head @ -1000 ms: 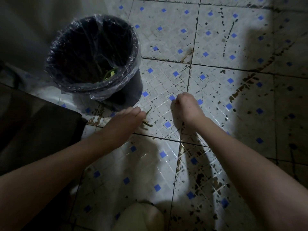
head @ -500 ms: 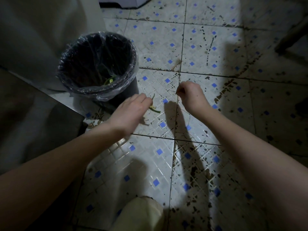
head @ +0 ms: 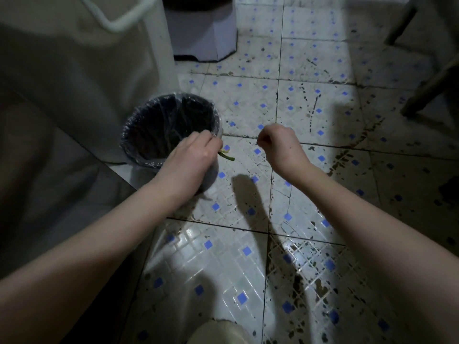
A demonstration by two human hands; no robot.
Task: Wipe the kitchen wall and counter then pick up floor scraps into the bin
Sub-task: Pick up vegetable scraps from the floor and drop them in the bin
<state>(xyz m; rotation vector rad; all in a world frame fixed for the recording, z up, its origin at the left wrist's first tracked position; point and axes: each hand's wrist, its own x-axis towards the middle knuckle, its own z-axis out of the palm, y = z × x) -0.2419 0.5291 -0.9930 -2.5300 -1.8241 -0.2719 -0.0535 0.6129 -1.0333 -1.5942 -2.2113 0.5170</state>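
A dark bin (head: 149, 135) lined with a clear plastic bag stands on the tiled floor at centre left. My left hand (head: 192, 157) hangs at the bin's right rim and pinches a green vegetable scrap (head: 226, 155), whose stem sticks out to the right of the fingers. My right hand (head: 278, 145) is raised above the floor to the right of the bin, its fingers curled into a loose fist. Whether it pinches a small scrap is too dark to tell.
The white floor tiles (head: 248, 256) have blue squares and many dark stains. A pale cabinet side (head: 87, 70) rises left of the bin. A grey base (head: 201, 33) stands behind it. Dark furniture legs (head: 427, 90) are at upper right. A shoe tip (head: 218, 331) shows at the bottom.
Both hands have lifted off the floor. My left hand carried the green scrap up to the bin's right rim. The view has pulled back and upward.
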